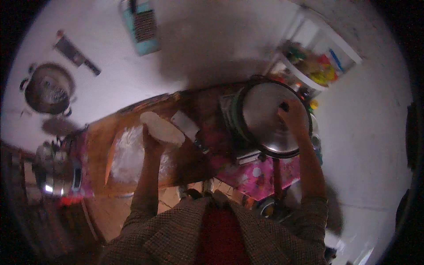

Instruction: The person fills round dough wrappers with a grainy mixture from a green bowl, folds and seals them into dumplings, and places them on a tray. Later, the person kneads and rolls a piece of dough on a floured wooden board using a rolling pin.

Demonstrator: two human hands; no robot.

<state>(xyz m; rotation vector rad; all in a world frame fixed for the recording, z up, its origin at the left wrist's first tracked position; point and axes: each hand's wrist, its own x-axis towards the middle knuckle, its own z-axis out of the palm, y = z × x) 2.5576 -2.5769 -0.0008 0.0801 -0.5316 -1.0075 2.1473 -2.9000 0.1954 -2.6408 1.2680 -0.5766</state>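
Observation:
My left hand [153,140] holds up a long flat oval piece of dough [162,129] over a wooden board [99,145] dusted with white flour [127,159]. At the right, my right hand [291,112] grips the dark knob of a large round metal lid [261,112]. The lid lies over a wide dark-rimmed pan or cooker, whose inside is hidden. Between my hands, a cleaver-like metal blade [185,124] lies at the right part of the board, its dark handle towards me.
A pink flowered cloth [255,179] covers the table below the cooker. Behind it stands a white rack [308,78] with colourful packets. A colander-like pot [49,87], a cleaver [74,53] and a turquoise board [147,46] are against the pale wall. Metal pots [49,155] stand at left.

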